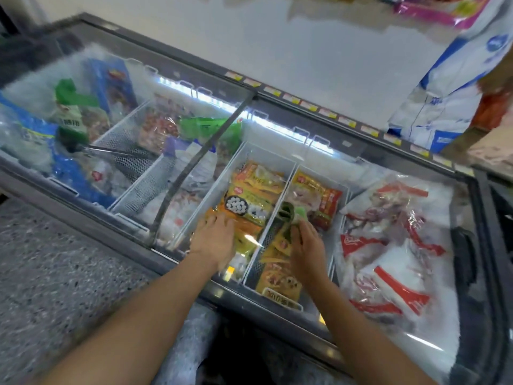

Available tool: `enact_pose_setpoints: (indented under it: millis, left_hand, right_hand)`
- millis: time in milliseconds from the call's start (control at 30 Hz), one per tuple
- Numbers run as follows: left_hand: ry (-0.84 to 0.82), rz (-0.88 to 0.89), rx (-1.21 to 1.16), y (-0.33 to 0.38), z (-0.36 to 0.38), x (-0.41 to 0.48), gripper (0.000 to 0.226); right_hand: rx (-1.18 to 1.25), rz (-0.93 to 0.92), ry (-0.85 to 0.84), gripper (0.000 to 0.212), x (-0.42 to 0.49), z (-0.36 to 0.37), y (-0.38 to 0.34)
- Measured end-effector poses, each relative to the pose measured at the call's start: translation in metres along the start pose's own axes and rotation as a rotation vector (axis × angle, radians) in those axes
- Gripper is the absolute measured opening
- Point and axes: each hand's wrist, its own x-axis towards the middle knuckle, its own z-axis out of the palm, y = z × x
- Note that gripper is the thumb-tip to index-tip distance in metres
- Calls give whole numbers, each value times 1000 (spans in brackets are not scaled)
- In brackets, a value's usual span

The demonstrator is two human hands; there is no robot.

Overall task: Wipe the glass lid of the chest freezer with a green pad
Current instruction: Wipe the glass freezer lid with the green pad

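Note:
A chest freezer with a sliding glass lid (pixel 388 162) runs across the view, full of frozen food packets in white wire baskets. My right hand (pixel 308 245) presses a green pad (pixel 291 218) onto the glass near the front middle; the pad is crumpled and partly hidden under my fingers. Just to the left of it, my left hand (pixel 215 237) lies flat on the glass with its fingers spread, holding nothing. A dark divider bar (pixel 200 159) marks where the two glass panels meet, left of both hands.
A grey speckled floor (pixel 55 273) lies at the lower left. Blue and white sacks (pixel 449 87) stand behind the freezer at the right. A black handle (pixel 466 245) sits on the lid's right end. Yellow price tags (pixel 327 109) line the back rim.

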Motion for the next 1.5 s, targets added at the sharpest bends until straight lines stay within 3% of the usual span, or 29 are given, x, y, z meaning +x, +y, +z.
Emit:
enact_pose_setpoints:
  millis: [67, 133, 233, 467, 667, 767, 967, 1100, 1233, 1400, 1500]
  left_hand:
    - [-15, 6, 3, 2, 2, 12, 51]
    - [-18, 22, 15, 5, 4, 24, 62]
    - [-21, 57, 40, 6, 7, 39, 66]
    - [8, 94, -20, -2, 2, 89, 62]
    - [-22, 66, -70, -15, -8, 140, 65]
    - [9, 70, -76, -20, -11, 155, 61]
    - [66, 73, -51, -25, -22, 186, 60]
    - [77, 76, -39, -23, -32, 208, 61]
    - [81, 80, -24, -16, -39, 222, 60]
    - [79, 86, 21, -17, -43, 225, 54]
    - [91, 90, 16, -17, -45, 222, 57]
  right_hand:
    - [-193, -103, -173, 38, 1, 18, 13]
    - [-542, -186, -397, 48, -7, 42, 28]
    - [-754, -252, -447, 58, -18, 65, 38]
    - [-785, -177, -436, 63, 60, 73, 32]
    - [-621, 200, -451, 68, 212, 76, 35]
    - [-576, 293, -470, 67, 269, 81, 38]
    - [-632, 37, -553, 58, 304, 73, 51]
    - [-740, 65, -400, 73, 307, 63, 60]
    - [-740, 186, -368, 81, 292, 91, 41]
    - [-795, -225, -495, 71, 249, 110, 33]
    - [-821, -305, -520, 67, 267, 82, 57]
